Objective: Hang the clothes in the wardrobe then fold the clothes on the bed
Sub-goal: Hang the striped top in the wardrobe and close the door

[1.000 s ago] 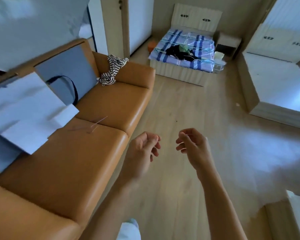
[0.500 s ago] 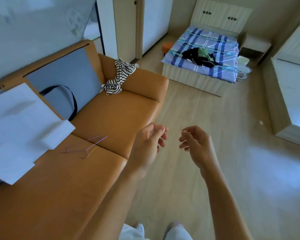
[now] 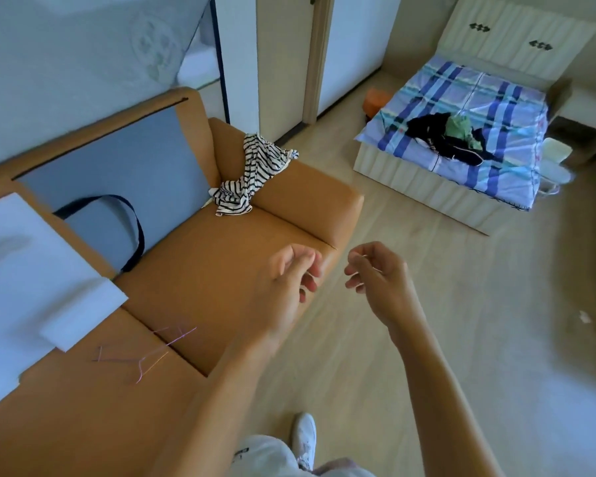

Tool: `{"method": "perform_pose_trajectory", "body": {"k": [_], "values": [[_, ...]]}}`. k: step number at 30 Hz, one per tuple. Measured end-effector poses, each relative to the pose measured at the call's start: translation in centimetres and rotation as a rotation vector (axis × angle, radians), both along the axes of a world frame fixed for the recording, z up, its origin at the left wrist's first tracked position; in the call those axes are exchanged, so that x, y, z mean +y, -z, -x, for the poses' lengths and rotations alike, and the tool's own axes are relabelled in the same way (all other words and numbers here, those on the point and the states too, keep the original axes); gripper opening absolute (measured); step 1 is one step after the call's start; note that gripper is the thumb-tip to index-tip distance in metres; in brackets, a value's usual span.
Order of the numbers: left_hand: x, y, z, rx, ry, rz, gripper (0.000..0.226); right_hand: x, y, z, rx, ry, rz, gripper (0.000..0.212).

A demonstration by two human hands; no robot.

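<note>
floor [image 3: 410, 304]: open to bed [image 3: 427, 180] | sofa [image 3: 221, 263]: blocks left

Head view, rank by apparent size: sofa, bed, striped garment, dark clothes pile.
1. sofa
2. bed
3. striped garment and dark clothes pile look nearly alike; the pile lies farther off, so unranked.

arms [image 3: 437, 380]: bare, sleeveless | trousers [image 3: 262, 456]: light | shoe [image 3: 305, 437]: white

floor [image 3: 461, 304]: pale wood | sofa [image 3: 221, 263]: tan leather, left | door [image 3: 351, 46]: white, beyond sofa | light: soft, even
</note>
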State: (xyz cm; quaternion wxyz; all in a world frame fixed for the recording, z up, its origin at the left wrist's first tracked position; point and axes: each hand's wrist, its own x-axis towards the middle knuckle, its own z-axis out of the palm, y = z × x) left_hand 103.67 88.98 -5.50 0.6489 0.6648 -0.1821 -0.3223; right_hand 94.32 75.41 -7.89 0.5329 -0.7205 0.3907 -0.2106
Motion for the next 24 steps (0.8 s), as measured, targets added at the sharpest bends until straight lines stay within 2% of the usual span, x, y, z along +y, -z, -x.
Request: {"method": "perform_pose_trajectory", "body": {"k": [5, 11, 16, 24], "values": [[-5.6, -0.3, -7.1, 0.017, -0.145, -0.012, 0.027, -6.8, -0.4, -8.9, -0.034, -0.117, -0.033, 0.012], [-11.9, 2.6, -17.6, 0.075, -0.245, -0.04, 0.025, -14.3, 3.3, -20.8, 0.002, -0.231, -0.07, 0.01], [-16.0, 4.2, -25.5, 0.118, -0.295, -0.07, 0.021, -18.6, 5.8, -29.5, 0.077, -0.301, -0.089, 0.009], [-18.7, 8.8, -33.3, 0.17, -0.45, -0.094, 0.024, -22.9, 12.3, -42.0, 0.28, -0.563, -0.08, 0.011]]}}
